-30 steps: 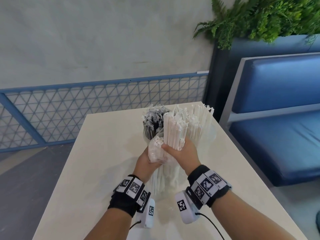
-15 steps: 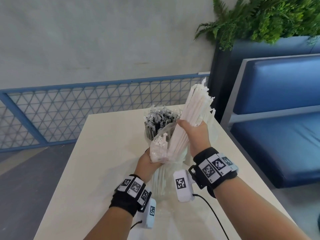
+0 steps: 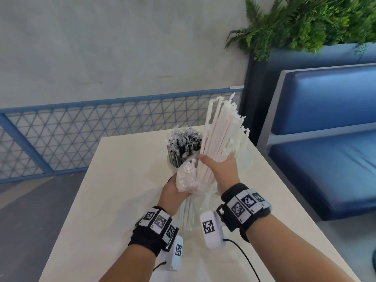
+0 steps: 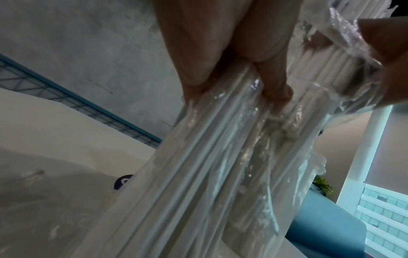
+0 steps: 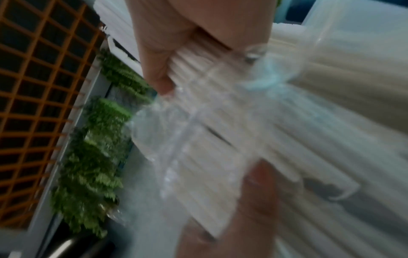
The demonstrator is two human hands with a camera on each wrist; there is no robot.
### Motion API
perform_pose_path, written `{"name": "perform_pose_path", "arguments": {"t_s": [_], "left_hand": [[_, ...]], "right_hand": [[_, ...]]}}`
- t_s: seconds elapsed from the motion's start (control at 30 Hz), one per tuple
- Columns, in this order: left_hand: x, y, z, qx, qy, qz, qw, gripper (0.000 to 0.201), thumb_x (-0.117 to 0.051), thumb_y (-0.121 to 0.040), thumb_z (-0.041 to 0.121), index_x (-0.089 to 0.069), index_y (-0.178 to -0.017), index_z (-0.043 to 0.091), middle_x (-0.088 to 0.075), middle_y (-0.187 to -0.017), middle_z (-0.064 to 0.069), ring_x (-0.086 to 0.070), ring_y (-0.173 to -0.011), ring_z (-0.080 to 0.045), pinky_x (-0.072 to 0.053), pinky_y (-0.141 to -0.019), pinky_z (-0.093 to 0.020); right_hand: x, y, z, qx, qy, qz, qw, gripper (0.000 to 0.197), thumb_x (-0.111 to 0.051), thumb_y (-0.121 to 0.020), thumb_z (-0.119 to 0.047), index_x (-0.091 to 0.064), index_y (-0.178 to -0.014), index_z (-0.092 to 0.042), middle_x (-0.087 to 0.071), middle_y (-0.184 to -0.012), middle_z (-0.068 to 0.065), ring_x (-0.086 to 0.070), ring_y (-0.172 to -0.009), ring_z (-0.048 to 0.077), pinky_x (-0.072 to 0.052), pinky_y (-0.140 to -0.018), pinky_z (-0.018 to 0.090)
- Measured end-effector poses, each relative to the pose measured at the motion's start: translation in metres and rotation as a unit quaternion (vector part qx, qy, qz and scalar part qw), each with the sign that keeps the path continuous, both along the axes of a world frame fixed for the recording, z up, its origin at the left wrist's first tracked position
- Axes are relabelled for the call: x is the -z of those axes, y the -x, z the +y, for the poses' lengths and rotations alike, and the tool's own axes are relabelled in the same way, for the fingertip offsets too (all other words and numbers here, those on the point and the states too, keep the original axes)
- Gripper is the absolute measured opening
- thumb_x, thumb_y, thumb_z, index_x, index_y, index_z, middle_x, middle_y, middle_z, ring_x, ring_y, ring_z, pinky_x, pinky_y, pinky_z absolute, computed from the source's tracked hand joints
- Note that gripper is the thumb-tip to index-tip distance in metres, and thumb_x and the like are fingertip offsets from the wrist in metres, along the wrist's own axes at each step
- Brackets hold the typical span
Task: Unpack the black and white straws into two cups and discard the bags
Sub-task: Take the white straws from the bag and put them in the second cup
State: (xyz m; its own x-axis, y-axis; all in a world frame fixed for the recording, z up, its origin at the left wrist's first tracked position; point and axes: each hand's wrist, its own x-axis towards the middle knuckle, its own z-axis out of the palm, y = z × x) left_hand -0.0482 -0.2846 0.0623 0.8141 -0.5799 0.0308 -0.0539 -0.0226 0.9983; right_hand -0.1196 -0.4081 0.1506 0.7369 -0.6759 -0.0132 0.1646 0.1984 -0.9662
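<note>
My right hand (image 3: 220, 169) grips a thick bundle of white straws (image 3: 218, 137) and holds it raised, tilted up and to the right, its lower end still inside the clear plastic bag (image 3: 186, 180). My left hand (image 3: 171, 188) clutches that bag near its mouth; the bag (image 4: 220, 165) hangs down with more white straws inside. Behind the hands a cup (image 3: 173, 161) stands on the table, filled with wrapped black straws (image 3: 184, 144). In the right wrist view, blurred, my fingers (image 5: 159, 69) wrap the white straws (image 5: 198, 73). A second, clear cup (image 3: 247, 157) partly shows behind the right hand.
The cream table (image 3: 122, 200) runs away from me. A blue bench seat (image 3: 329, 159) stands to its right, with a planter of green ferns (image 3: 305, 23) above. A blue mesh railing (image 3: 81, 129) lies beyond the table's far edge.
My right hand has lifted the bundle of white straws up and to the right, drawing it partly out of the bag. The left hand has kept its hold on the bag.
</note>
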Motion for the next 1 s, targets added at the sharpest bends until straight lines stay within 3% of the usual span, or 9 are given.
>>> {"name": "perform_pose_path", "arguments": {"t_s": [0.13,0.2,0.3,0.43,0.53,0.67,0.8,0.9,1.0], "left_hand": [[-0.003,0.0,0.002,-0.001,0.014,0.001,1.0,0.058,-0.076,-0.073,0.006,-0.052,-0.126,0.008,-0.064,-0.109,0.002,-0.06,-0.108,-0.017,-0.051,-0.083,-0.013],[-0.005,0.001,0.004,0.001,0.022,0.003,1.0,0.061,-0.077,-0.067,0.016,-0.053,-0.123,0.014,-0.064,-0.11,0.005,-0.061,-0.106,-0.011,-0.051,-0.084,-0.015],[-0.009,0.004,0.005,0.004,0.03,-0.001,1.0,0.052,-0.075,-0.074,0.007,-0.053,-0.119,0.02,-0.063,-0.107,0.012,-0.061,-0.097,0.005,-0.05,-0.075,-0.007],[-0.005,0.0,0.006,0.021,0.006,-0.028,0.999,0.053,-0.073,-0.077,0.008,-0.05,-0.123,0.021,-0.061,-0.108,0.016,-0.059,-0.097,0.008,-0.047,-0.077,-0.005],[-0.003,-0.001,0.005,0.027,-0.023,-0.059,0.998,0.058,-0.073,-0.078,0.01,-0.046,-0.126,0.026,-0.058,-0.112,0.021,-0.055,-0.097,0.018,-0.043,-0.081,-0.003],[-0.002,0.0,0.005,0.027,-0.039,-0.057,0.997,0.072,-0.078,-0.065,0.036,-0.046,-0.128,0.025,-0.06,-0.115,0.015,-0.055,-0.106,0.004,-0.045,-0.085,-0.011],[0.002,-0.003,0.005,0.024,-0.055,-0.055,0.997,0.061,-0.075,-0.076,0.012,-0.046,-0.128,0.023,-0.061,-0.113,0.013,-0.057,-0.108,-0.005,-0.045,-0.082,-0.007],[0.001,-0.005,0.005,0.016,-0.052,-0.041,0.998,0.057,-0.074,-0.076,0.006,-0.049,-0.126,0.019,-0.063,-0.111,0.011,-0.059,-0.106,-0.004,-0.047,-0.083,-0.008],[0.004,-0.011,0.01,-0.008,-0.021,0.016,1.0,0.053,-0.076,-0.071,0.002,-0.054,-0.12,0.002,-0.066,-0.109,-0.008,-0.062,-0.107,-0.024,-0.052,-0.088,-0.021]], "right_hand": [[-0.011,-0.01,-0.012,0.024,-0.032,-0.017,0.999,0.04,-0.077,-0.071,-0.008,-0.063,-0.108,-0.006,-0.069,-0.099,0.006,-0.065,-0.098,0.023,-0.051,-0.093,0.041],[-0.011,-0.011,-0.017,0.002,-0.001,-0.007,1.0,0.037,-0.077,-0.071,-0.01,-0.063,-0.105,-0.009,-0.069,-0.098,0.004,-0.065,-0.097,0.02,-0.052,-0.088,0.037],[-0.006,-0.007,-0.017,-0.038,0.038,0.011,0.998,0.051,-0.08,-0.068,-0.015,-0.059,-0.114,-0.006,-0.069,-0.105,0.007,-0.065,-0.098,0.017,-0.053,-0.076,0.026],[-0.01,-0.006,-0.017,-0.089,0.063,0.015,0.994,0.048,-0.078,-0.07,-0.011,-0.06,-0.115,-0.007,-0.07,-0.106,0.008,-0.067,-0.095,0.017,-0.056,-0.082,0.03],[-0.017,-0.008,-0.02,-0.122,0.094,0.007,0.988,0.035,-0.075,-0.072,-0.007,-0.066,-0.105,-0.013,-0.072,-0.103,0.003,-0.069,-0.09,0.011,-0.056,-0.078,0.024],[-0.02,-0.012,-0.016,-0.081,0.085,0.001,0.993,0.025,-0.077,-0.071,-0.007,-0.064,-0.09,-0.019,-0.07,-0.084,-0.002,-0.068,-0.073,0.006,-0.054,-0.065,0.02],[-0.024,-0.016,-0.011,-0.007,0.089,-0.006,0.996,0.025,-0.076,-0.073,-0.008,-0.057,-0.078,-0.024,-0.062,-0.073,-0.004,-0.062,-0.065,0.006,-0.051,-0.054,0.013],[-0.033,-0.015,-0.007,-0.008,0.09,-0.014,0.996,0.022,-0.075,-0.073,-0.008,-0.058,-0.082,-0.019,-0.062,-0.075,-0.002,-0.062,-0.066,0.009,-0.053,-0.059,0.022],[-0.052,-0.016,-0.018,0.04,0.043,-0.028,0.998,0.021,-0.073,-0.073,-0.007,-0.055,-0.081,-0.014,-0.06,-0.081,0.0,-0.06,-0.072,0.013,-0.052,-0.066,0.031]]}}
